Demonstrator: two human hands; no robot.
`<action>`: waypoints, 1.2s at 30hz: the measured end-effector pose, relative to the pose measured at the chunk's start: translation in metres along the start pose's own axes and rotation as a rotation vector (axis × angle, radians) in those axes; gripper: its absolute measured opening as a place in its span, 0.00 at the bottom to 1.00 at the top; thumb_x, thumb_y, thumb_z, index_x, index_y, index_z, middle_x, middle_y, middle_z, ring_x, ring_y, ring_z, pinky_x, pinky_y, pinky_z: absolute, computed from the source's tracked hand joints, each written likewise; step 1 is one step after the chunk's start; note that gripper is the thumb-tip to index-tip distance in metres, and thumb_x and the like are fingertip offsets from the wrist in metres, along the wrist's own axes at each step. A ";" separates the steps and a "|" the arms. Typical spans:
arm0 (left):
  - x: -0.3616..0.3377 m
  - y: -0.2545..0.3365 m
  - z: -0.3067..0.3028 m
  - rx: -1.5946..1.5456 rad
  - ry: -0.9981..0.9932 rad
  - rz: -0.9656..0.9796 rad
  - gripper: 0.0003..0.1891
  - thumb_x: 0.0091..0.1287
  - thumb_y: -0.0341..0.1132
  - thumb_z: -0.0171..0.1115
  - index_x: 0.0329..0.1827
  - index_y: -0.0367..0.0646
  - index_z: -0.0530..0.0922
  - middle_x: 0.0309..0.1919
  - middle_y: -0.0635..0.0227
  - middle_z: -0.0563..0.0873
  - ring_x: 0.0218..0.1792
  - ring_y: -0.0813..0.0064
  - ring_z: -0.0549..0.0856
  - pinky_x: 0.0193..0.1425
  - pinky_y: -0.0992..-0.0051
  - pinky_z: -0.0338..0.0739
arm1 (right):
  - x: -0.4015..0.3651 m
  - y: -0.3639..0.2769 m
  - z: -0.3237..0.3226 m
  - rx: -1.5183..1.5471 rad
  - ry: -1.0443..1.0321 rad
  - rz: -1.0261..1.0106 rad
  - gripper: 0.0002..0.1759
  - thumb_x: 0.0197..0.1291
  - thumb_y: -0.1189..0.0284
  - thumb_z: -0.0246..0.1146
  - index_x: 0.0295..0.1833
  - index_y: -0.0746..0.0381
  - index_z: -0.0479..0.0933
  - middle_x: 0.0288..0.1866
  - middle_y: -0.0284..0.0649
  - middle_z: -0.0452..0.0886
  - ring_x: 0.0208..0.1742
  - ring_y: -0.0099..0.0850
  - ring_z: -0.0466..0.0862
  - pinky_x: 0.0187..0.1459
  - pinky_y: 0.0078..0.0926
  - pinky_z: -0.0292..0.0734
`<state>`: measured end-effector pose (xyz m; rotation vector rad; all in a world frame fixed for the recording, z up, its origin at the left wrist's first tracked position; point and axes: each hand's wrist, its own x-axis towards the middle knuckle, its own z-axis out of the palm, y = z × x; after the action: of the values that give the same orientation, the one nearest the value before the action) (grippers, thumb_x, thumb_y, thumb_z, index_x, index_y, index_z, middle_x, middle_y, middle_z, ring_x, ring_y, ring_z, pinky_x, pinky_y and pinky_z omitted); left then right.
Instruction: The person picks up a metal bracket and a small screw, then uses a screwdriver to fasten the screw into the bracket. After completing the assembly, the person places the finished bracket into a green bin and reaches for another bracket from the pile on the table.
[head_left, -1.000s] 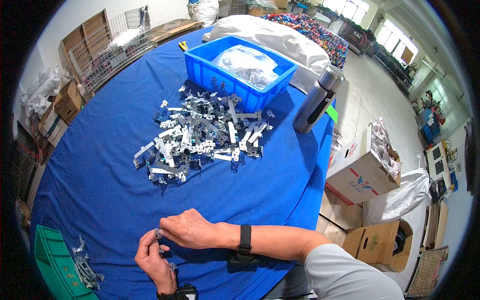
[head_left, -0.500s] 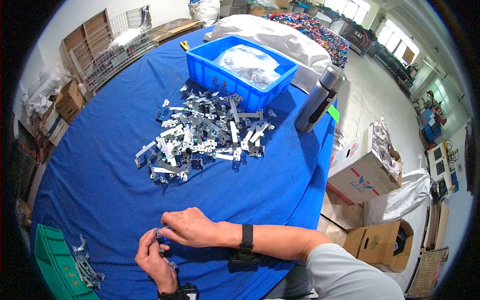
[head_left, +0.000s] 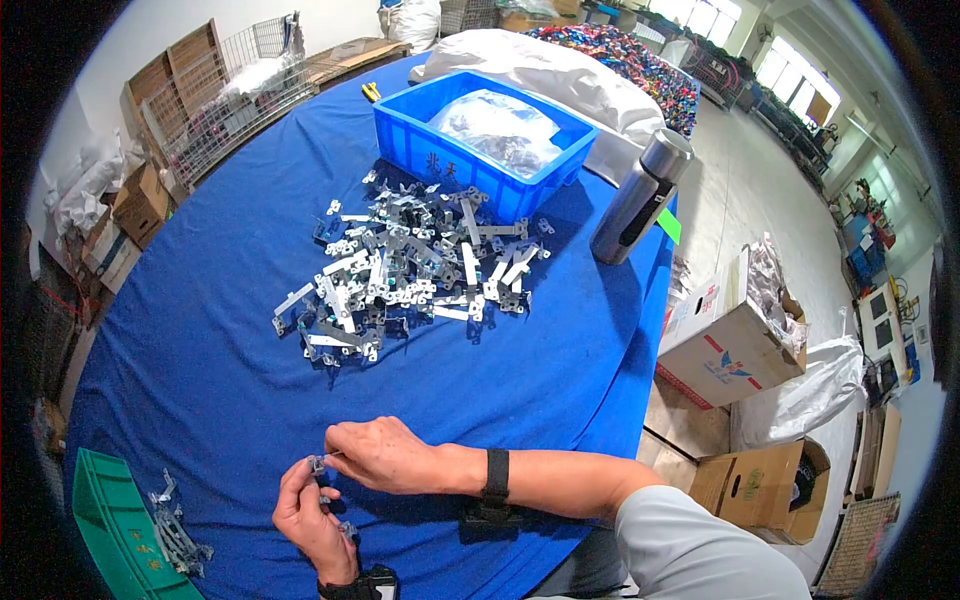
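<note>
My left hand (head_left: 312,525) is low in the view, fingers curled around small metal brackets (head_left: 318,464). One bracket sticks up at the fingertips, and more metal shows by the palm. My right hand (head_left: 383,456) reaches across from the right, its thumb and forefinger pinched right beside that bracket. Whatever lies inside this pinch is hidden. Beyond both hands, a heap of metal brackets (head_left: 347,262) with long flat arms is spread on the blue cloth (head_left: 200,330). At lower left, several metal pieces (head_left: 177,530) lie next to a green bin (head_left: 110,515).
Behind the heap stands a blue crate (head_left: 470,175) with a clear plastic bag (head_left: 500,130) inside. A steel flask (head_left: 640,200) is upright near the table's right edge. Cardboard boxes (head_left: 735,330) sit on the floor at right. A white sack (head_left: 560,75) lies at the back.
My right fingertips have shifted slightly at the bracket, which shows more plainly at my left fingertips. The heap and crate are as before.
</note>
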<state>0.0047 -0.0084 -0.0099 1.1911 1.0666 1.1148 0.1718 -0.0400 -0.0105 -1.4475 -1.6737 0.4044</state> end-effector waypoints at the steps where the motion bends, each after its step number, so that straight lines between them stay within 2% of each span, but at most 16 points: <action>1: 0.000 0.000 -0.001 0.000 0.000 0.000 0.13 0.68 0.17 0.52 0.45 0.31 0.86 0.47 0.59 0.86 0.39 0.78 0.85 0.30 0.83 0.80 | 0.001 -0.001 0.000 0.058 0.024 -0.011 0.13 0.69 0.64 0.62 0.38 0.62 0.71 0.28 0.45 0.78 0.28 0.52 0.80 0.26 0.49 0.72; 3: 0.000 0.001 -0.003 0.000 -0.006 -0.028 0.12 0.68 0.17 0.52 0.45 0.31 0.85 0.47 0.59 0.86 0.39 0.78 0.85 0.30 0.83 0.80 | 0.001 -0.003 -0.001 0.117 0.048 -0.022 0.13 0.69 0.63 0.62 0.38 0.62 0.71 0.28 0.45 0.79 0.29 0.52 0.81 0.26 0.49 0.72; 9: -0.001 0.001 0.002 -0.003 0.000 0.013 0.12 0.68 0.17 0.53 0.47 0.31 0.85 0.47 0.59 0.86 0.38 0.77 0.85 0.31 0.82 0.80 | 0.000 0.000 -0.001 -0.021 -0.129 0.075 0.12 0.68 0.64 0.62 0.43 0.62 0.73 0.31 0.47 0.81 0.32 0.52 0.83 0.31 0.49 0.76; 10: -0.002 0.002 0.000 0.036 0.019 -0.088 0.12 0.68 0.17 0.53 0.47 0.31 0.85 0.47 0.58 0.86 0.39 0.76 0.85 0.32 0.81 0.81 | -0.001 0.003 -0.001 0.022 -0.049 0.041 0.12 0.68 0.63 0.63 0.43 0.61 0.74 0.31 0.47 0.81 0.32 0.52 0.83 0.31 0.49 0.77; 11: -0.002 0.004 0.003 0.062 0.020 -0.077 0.12 0.68 0.17 0.54 0.47 0.31 0.85 0.48 0.58 0.86 0.40 0.75 0.86 0.33 0.80 0.82 | -0.001 0.003 0.001 0.081 0.029 0.003 0.12 0.68 0.63 0.63 0.42 0.61 0.75 0.30 0.47 0.81 0.32 0.51 0.83 0.31 0.48 0.77; 15: -0.003 0.004 0.002 -0.003 -0.018 -0.006 0.14 0.67 0.15 0.52 0.47 0.31 0.85 0.50 0.57 0.86 0.41 0.74 0.86 0.36 0.78 0.86 | -0.001 -0.002 -0.004 -0.040 -0.069 0.068 0.11 0.67 0.63 0.64 0.41 0.60 0.76 0.30 0.47 0.81 0.34 0.49 0.84 0.31 0.45 0.78; 16: -0.005 0.010 0.002 0.021 -0.023 -0.036 0.14 0.67 0.15 0.52 0.47 0.31 0.85 0.50 0.56 0.86 0.42 0.74 0.86 0.36 0.77 0.86 | -0.002 0.001 -0.003 -0.048 -0.080 0.037 0.10 0.67 0.64 0.62 0.41 0.60 0.74 0.29 0.47 0.80 0.32 0.50 0.83 0.30 0.47 0.77; 17: -0.004 0.006 0.002 -0.040 -0.044 0.041 0.13 0.68 0.15 0.52 0.48 0.31 0.85 0.50 0.56 0.86 0.43 0.74 0.86 0.36 0.77 0.86 | -0.001 0.002 -0.002 -0.071 -0.085 0.011 0.10 0.68 0.65 0.61 0.40 0.60 0.72 0.28 0.47 0.79 0.30 0.51 0.82 0.28 0.49 0.76; 20: -0.005 0.007 0.006 -0.040 -0.025 0.012 0.12 0.68 0.18 0.54 0.48 0.31 0.85 0.49 0.59 0.86 0.42 0.75 0.86 0.34 0.79 0.84 | 0.001 -0.004 -0.006 0.058 0.015 -0.040 0.07 0.66 0.70 0.62 0.40 0.60 0.71 0.30 0.46 0.78 0.31 0.49 0.82 0.28 0.47 0.75; 23: -0.005 0.007 0.006 -0.055 -0.025 0.014 0.12 0.68 0.18 0.54 0.48 0.31 0.85 0.47 0.59 0.87 0.40 0.76 0.86 0.34 0.80 0.84 | 0.002 -0.004 -0.007 0.048 0.024 -0.063 0.07 0.63 0.73 0.64 0.41 0.61 0.71 0.31 0.44 0.77 0.31 0.48 0.81 0.29 0.45 0.75; 29: -0.005 0.008 0.005 -0.043 -0.029 -0.005 0.12 0.69 0.18 0.54 0.49 0.32 0.85 0.45 0.61 0.87 0.36 0.78 0.86 0.33 0.80 0.83 | 0.003 -0.008 -0.012 0.083 0.041 -0.062 0.07 0.63 0.73 0.64 0.41 0.61 0.72 0.31 0.44 0.76 0.31 0.47 0.81 0.29 0.43 0.76; 32: -0.005 0.009 0.005 -0.018 -0.034 -0.042 0.13 0.69 0.18 0.54 0.49 0.32 0.85 0.45 0.60 0.87 0.38 0.77 0.86 0.34 0.80 0.84 | 0.003 -0.008 -0.010 0.101 0.068 -0.080 0.07 0.64 0.72 0.64 0.41 0.61 0.72 0.31 0.44 0.76 0.31 0.46 0.81 0.30 0.42 0.76; 36: -0.004 0.005 0.005 -0.045 -0.048 0.007 0.12 0.69 0.18 0.54 0.49 0.31 0.85 0.47 0.59 0.87 0.41 0.76 0.87 0.35 0.79 0.85 | 0.002 -0.008 -0.009 0.097 0.054 -0.078 0.07 0.64 0.72 0.64 0.40 0.60 0.73 0.31 0.43 0.76 0.32 0.44 0.82 0.30 0.42 0.76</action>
<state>0.0083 -0.0128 -0.0045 1.1814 0.9964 1.1048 0.1738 -0.0425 0.0015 -1.3069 -1.6389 0.3941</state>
